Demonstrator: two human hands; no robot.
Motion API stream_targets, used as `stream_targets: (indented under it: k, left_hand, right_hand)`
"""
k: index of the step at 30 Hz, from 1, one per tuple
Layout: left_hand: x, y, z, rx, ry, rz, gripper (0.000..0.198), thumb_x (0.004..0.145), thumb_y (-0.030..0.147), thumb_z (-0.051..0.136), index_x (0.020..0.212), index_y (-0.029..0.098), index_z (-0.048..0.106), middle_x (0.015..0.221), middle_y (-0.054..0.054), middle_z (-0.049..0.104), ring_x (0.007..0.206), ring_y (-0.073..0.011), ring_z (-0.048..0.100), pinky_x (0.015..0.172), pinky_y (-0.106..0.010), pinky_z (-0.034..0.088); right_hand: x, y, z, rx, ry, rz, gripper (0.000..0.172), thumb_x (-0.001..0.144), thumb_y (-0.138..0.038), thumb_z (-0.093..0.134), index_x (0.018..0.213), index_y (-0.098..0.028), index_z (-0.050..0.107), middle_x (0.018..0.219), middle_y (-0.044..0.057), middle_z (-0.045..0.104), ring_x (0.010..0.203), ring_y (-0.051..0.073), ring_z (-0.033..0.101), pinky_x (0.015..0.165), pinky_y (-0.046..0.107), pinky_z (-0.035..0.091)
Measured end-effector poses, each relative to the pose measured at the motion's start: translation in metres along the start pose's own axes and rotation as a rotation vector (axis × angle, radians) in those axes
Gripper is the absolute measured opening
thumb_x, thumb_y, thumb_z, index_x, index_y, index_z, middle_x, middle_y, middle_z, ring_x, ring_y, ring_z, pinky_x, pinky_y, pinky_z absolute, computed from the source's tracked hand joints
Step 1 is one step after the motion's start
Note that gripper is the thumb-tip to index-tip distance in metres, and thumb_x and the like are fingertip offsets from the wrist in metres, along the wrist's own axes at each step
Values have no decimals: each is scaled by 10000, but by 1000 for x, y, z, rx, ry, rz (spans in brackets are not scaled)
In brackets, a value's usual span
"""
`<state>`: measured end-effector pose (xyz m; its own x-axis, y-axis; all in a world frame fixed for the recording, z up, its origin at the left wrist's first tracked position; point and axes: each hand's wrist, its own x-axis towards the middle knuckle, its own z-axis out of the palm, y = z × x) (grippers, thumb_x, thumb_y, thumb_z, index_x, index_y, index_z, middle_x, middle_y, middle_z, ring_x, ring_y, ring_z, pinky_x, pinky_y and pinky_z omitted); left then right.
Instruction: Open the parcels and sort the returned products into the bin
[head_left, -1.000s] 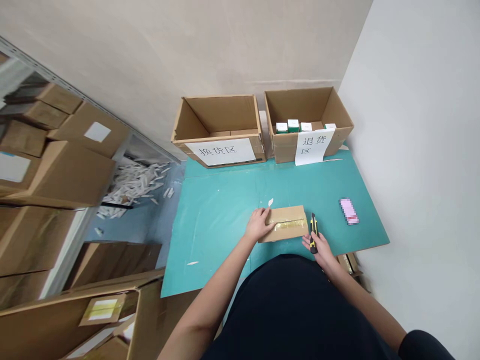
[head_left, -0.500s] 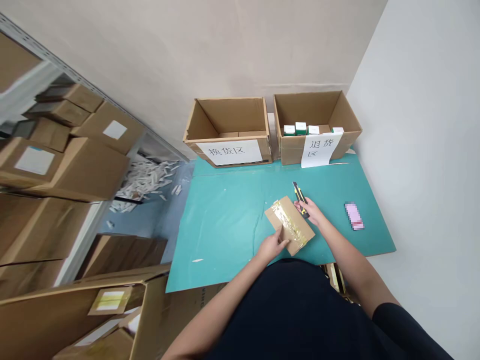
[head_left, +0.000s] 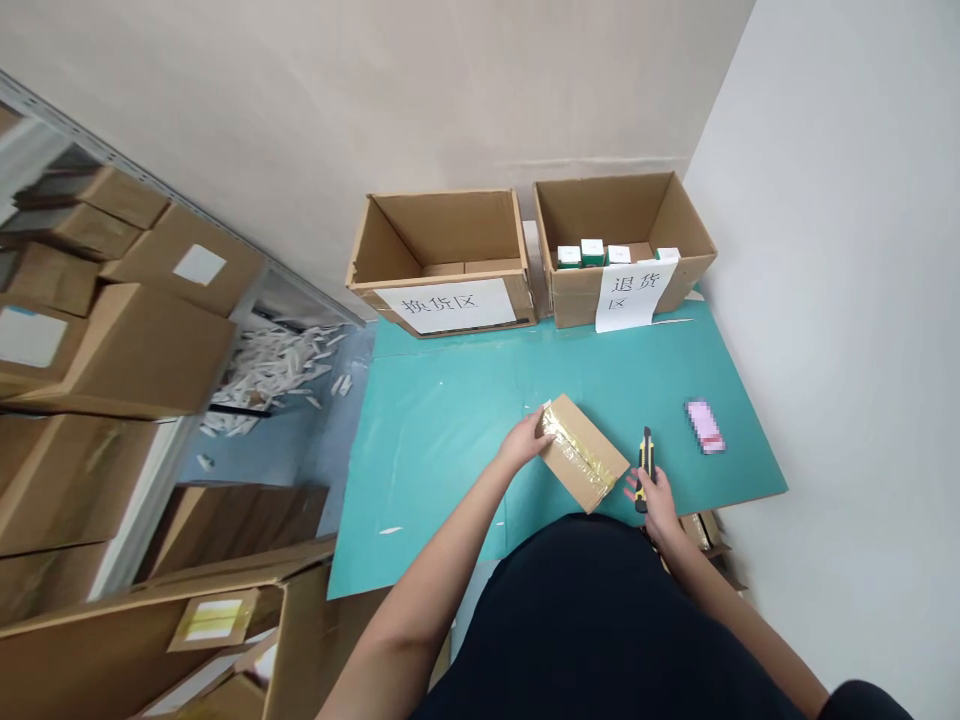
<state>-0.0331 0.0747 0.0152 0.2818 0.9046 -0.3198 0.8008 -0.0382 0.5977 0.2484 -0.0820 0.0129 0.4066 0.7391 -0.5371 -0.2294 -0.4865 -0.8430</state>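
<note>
A small brown cardboard box (head_left: 592,440) with clear yellowish tape along its top is near the front of the green table. My left hand (head_left: 525,440) grips its far left corner, thumb on the taped face and fingers at the side. To the right of the box, my right hand (head_left: 654,500) holds a black and yellow box cutter (head_left: 645,470) that points away from me. The cutter is apart from the box. Whether its blade is out, I cannot make out.
Two open cartons with handwritten signs, a left one (head_left: 442,300) and a right one (head_left: 570,300) holding several white-and-green boxes, stand at the back of the green table (head_left: 435,430). A blurred pink item (head_left: 705,426) lies right. Shelves of cartons (head_left: 150,340) and a large open carton (head_left: 307,620) are left.
My left hand has moved from the box's near left edge to its far left corner. My right hand has drawn the cutter back toward me and right, away from the box's far side.
</note>
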Motion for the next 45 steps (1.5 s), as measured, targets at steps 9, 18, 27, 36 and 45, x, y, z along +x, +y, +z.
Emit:
stream_targets:
  k: [9, 18, 27, 36, 45]
  left_hand:
    - [-76, 1, 14, 148, 3, -226, 999, 831, 567, 660, 1600, 184, 151, 1263, -178, 627, 1044, -315, 672, 744, -321, 483]
    - [-63, 10, 16, 342, 215, 27, 747, 871, 548, 635, 1513, 246, 402, 1554, -189, 422, 1455, -418, 338, 1148, -562, 310]
    - [-20, 9, 15, 348, 19, 259, 601, 921, 475, 601, 1469, 253, 489, 1543, -138, 478, 1459, -346, 379, 1219, -546, 216]
    - [-35, 18, 20, 388, 24, 238, 697, 908, 507, 605, 1529, 253, 415, 1569, -146, 445, 1453, -372, 372, 1210, -593, 181]
    - [-30, 26, 21, 501, 21, 180, 643, 962, 498, 508, 1538, 233, 401, 1578, -143, 433, 1474, -353, 341, 1209, -592, 189]
  right_hand:
    - [56, -51, 29, 48, -251, -13, 513, 681, -524, 799, 1027, -235, 555, 853, 0, 683, 722, 152, 671, 634, 273, 569]
    - [73, -63, 14, 38, -356, 36, 527, 647, -439, 875, 1043, -231, 596, 904, 47, 745, 786, 211, 732, 702, 356, 620]
    - [33, -30, -33, -180, -321, 47, 560, 680, -521, 788, 1098, -201, 598, 730, -23, 657, 508, 131, 591, 388, 222, 439]
    - [27, -34, -44, -263, -432, 99, 517, 722, -479, 758, 1135, -201, 617, 716, -31, 665, 482, 110, 579, 371, 197, 402]
    - [41, -42, -53, -399, -498, 70, 630, 724, -500, 732, 1256, -197, 584, 737, -28, 655, 474, 100, 558, 368, 195, 396]
